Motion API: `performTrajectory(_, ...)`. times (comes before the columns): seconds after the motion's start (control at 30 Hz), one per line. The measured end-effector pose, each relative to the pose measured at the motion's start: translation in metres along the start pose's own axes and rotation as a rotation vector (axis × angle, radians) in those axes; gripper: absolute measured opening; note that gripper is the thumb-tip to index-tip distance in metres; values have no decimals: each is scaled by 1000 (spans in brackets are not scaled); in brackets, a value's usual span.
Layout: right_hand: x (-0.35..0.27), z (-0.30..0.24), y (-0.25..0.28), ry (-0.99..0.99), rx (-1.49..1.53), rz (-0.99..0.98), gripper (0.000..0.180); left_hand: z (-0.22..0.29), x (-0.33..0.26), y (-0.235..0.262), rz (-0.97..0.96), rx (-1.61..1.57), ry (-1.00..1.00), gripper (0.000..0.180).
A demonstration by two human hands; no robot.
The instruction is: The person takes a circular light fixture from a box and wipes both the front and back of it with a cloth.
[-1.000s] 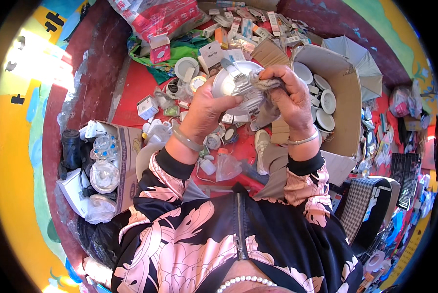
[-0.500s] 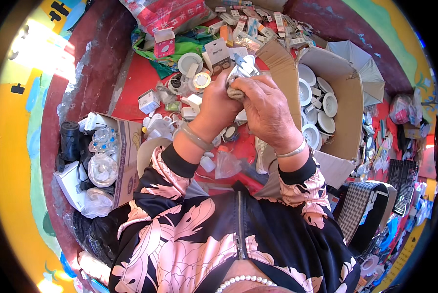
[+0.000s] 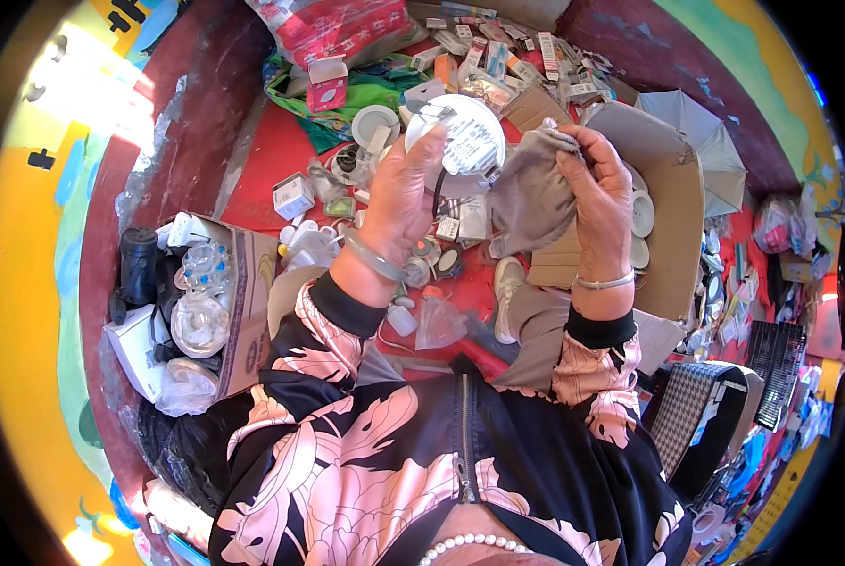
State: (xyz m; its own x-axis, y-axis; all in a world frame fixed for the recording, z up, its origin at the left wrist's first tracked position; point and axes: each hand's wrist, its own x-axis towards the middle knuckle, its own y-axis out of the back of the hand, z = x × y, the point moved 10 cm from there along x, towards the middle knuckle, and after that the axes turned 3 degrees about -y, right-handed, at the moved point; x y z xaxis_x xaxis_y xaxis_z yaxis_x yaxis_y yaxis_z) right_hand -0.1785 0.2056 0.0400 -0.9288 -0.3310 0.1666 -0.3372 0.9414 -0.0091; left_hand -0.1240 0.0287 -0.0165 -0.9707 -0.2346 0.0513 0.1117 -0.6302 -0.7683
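Observation:
My left hand [image 3: 394, 198] grips the edge of a round white downlight [image 3: 470, 141], its printed label side facing up. A short dark cord hangs below it. A grey-brown cloth [image 3: 536, 193] dangles from my right hand [image 3: 600, 179], pinched between thumb and fingers. The cloth hangs just right of the light; I cannot tell whether the two touch. Right of the cloth, more round white lights [image 3: 642, 215] lie in an open cardboard box [image 3: 670, 160], partly hidden by my right hand.
Boxed small goods [image 3: 498, 61] are heaped at the back, near a pink box [image 3: 327, 87] on green cloth. At left stands a carton [image 3: 251, 302] holding clear plastic-wrapped items. Loose white parts and a clear bag [image 3: 439, 323] lie on the red surface. A silver umbrella [image 3: 696, 141] leans behind the box.
My hands were close together around the bunched cloth. Now they are apart: the left holds the downlight label up, and the right has moved rightward with the cloth hanging loose.

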Motion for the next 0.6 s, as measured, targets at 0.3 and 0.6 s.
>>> performTrajectory(0.3, -11, -21, -31, 337, -342, 101, 24, -11, -7, -2, 33, -30, 22, 42)
performTrajectory(0.6, -24, -24, -77, 451, -498, -73, 27, -13, -9, -5, 23, 20, -28, 38)
